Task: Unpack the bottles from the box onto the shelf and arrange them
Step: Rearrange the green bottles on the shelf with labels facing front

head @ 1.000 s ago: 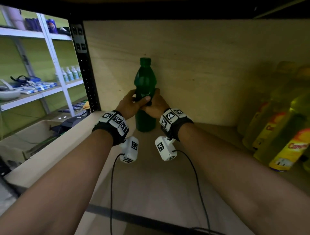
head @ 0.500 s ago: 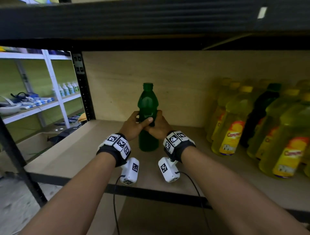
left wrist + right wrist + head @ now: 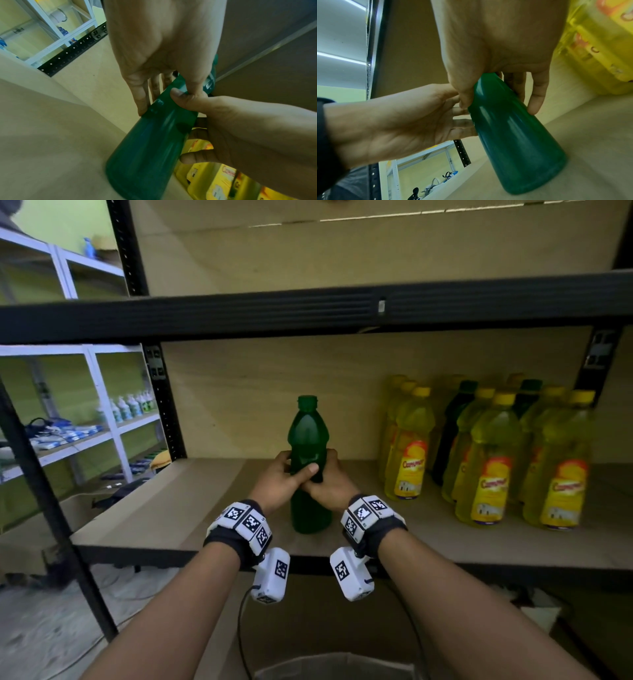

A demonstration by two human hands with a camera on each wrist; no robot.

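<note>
Green bottle: upright on shelf, left hand and right hand wrapped round it. Risk: uneven release may topple it.

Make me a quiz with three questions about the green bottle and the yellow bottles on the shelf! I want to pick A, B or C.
1. Where are the yellow bottles?
A. To the right of the green bottle
B. On the floor
C. On the shelf above

2. What colour is the cap of the green bottle?
A. Red
B. Green
C. White

3. How is the green bottle held?
A. By nobody
B. By one hand only
C. By both hands

Answers:
1. A, they stand grouped on the same shelf board, to its right.
2. B, the cap matches the green body.
3. C, the left hand and the right hand both wrap around its middle.
</note>
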